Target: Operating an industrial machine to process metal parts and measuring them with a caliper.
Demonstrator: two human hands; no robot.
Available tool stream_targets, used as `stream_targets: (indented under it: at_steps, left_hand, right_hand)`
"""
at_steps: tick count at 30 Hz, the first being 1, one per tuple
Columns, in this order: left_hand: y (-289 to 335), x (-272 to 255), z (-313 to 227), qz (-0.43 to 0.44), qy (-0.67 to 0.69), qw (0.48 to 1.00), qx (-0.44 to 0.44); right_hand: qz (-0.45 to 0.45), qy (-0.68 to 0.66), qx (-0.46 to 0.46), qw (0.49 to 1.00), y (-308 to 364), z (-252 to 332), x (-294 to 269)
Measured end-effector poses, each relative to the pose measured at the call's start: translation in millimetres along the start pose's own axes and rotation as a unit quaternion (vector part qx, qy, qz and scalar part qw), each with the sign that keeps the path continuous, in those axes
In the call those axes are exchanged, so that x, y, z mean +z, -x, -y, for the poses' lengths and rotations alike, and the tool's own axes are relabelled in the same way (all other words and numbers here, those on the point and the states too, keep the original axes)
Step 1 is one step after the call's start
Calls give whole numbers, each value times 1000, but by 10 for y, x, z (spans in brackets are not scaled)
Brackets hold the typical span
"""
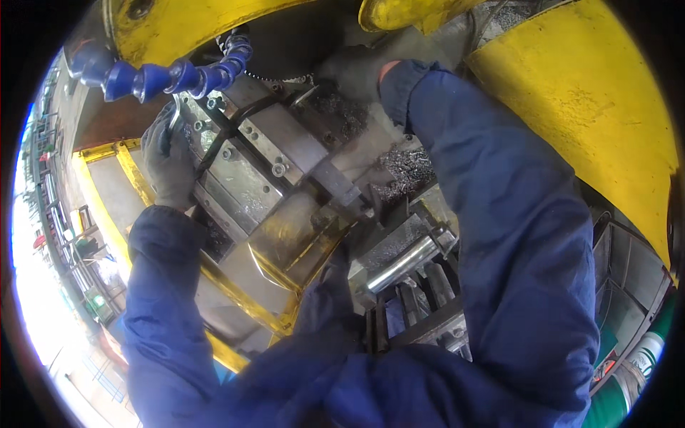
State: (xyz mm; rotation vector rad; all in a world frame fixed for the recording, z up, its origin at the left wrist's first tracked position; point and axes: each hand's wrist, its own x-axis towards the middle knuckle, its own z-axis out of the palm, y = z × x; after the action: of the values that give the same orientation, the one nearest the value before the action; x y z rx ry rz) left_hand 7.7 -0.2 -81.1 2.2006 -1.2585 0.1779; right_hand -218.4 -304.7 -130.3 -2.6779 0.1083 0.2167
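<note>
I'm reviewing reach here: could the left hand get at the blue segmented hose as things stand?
Probably yes: the gloved left hand is near the blue segmented hose, with nothing clearly blocking, though depth is uncertain.

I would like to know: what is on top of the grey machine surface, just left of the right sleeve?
Metal shavings lie on the grey machine surface. What is behind the right sleeve cannot be seen, because the sleeve covers it.
</note>
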Motion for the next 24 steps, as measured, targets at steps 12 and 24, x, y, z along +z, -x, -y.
stream_targets:
  at_steps: [12,24]
  left_hand:
    - [29,-11,6,-1,-55,998,2]
    - [-30,-10,2,-3,-15,1000,21]
  right_hand:
    - [25,72,-3,997,-20,179,-141]
    - [-167,155,-33,973,131,-10,129]
